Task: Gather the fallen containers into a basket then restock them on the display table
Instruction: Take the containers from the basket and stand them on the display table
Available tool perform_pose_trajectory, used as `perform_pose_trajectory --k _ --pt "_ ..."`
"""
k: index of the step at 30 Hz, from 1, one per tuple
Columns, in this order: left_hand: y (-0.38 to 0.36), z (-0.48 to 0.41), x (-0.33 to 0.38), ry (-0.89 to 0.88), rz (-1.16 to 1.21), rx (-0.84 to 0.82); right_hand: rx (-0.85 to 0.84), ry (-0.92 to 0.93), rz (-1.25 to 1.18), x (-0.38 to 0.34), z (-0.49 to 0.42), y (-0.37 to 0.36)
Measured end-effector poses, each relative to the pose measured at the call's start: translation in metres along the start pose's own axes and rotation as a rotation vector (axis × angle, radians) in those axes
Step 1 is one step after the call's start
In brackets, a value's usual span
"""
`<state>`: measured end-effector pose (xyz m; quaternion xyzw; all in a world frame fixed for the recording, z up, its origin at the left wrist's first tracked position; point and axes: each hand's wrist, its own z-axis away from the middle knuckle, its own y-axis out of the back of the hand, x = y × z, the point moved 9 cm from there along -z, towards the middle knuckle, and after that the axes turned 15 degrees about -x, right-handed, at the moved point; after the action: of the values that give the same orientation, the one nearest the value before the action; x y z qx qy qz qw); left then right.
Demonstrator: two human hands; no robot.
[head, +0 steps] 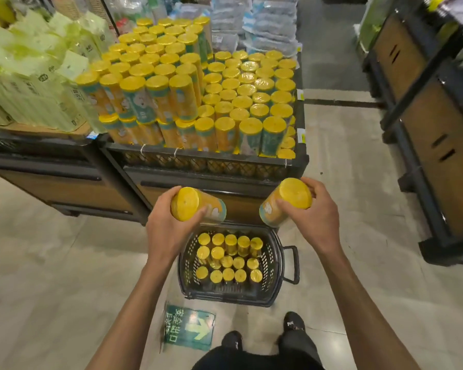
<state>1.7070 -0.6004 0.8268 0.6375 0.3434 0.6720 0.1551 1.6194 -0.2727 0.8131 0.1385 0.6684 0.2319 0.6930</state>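
Head view: a yellow-lidded container (197,205) is gripped in the left hand (169,228), a second container (285,202) in the right hand (314,217); both are held tilted above the basket (277,253) of upright containers (229,259), set on the floor (51,263) before the stocked bench (198,166).

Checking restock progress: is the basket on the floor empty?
No, rows of yellow-lidded containers stand upright inside the basket.

A dark plastic mesh basket (277,263) is sitting on the tiled floor (51,263) just before the dark-framed worktop (198,156), with yellow-lidded cylindrical containers (228,273) standing upright in it. Above the basket, the left hand (169,225) is holding a left-side container (195,204) and the right hand (313,217) a right-side container (286,201), the two apart. Stacked rows of containers (241,102) are crowding the worktop behind.
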Motion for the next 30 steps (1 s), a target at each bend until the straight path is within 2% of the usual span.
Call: perform_pose_trajectory --k 8,14,21,30 --pt "-0.040 -0.030 0.114 -0.144 0.106 -0.010 0.171 0.079 -0.138 0.011 0.000 0.115" --pt "-0.097 -0.043 0.194 -0.172 0.184 0.007 0.079 0.111 -0.085 0.045 -0.034 0.203" --pt "-0.151 -0.057 0.251 -0.131 0.181 0.056 -0.001 0.169 -0.029 0.070 -0.079 0.281" --pt "-0.195 -0.102 0.284 -0.076 0.207 0.105 -0.071 0.195 -0.113 0.087 -0.156 0.312"
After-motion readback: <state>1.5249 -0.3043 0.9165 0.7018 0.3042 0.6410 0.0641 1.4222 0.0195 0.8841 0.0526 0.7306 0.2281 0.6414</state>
